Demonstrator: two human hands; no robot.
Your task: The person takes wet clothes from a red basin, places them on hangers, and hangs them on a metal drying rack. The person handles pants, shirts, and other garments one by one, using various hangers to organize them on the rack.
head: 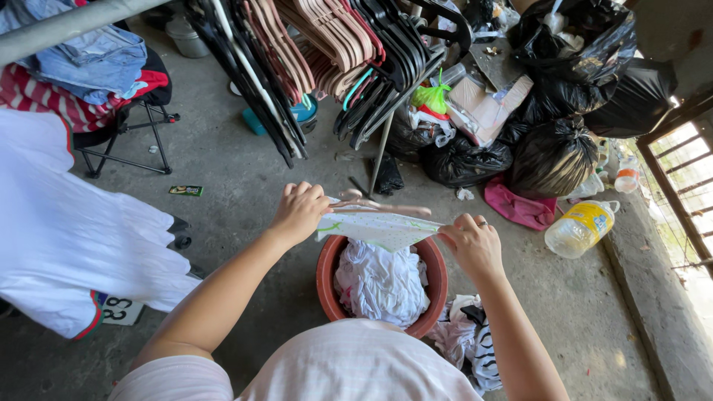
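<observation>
**Stretching the small dotted cloth over the basin**

I hold a small white cloth with dots [377, 229] in the middle of the frame, just above the red-brown basin [438, 286] that is full of white laundry [380, 286]. A pink hanger [386, 206] lies along the top edge of the cloth, just behind it.

To do this step well, I think I must keep the top edge tight and level between both hands, so the cloth does not sag or fold, and keep the hanger parallel to that edge.

My left hand [299, 212] is at the left corner, fingers curled closed and pinching the cloth, wrist bent a little upward. My right hand [473, 243] is at the right corner, a ring on one finger, fingers also closed on the cloth. Both forearms reach forward from the bottom of the frame and come a little toward each other. Whether one hand also grips the hanger I cannot tell.
</observation>
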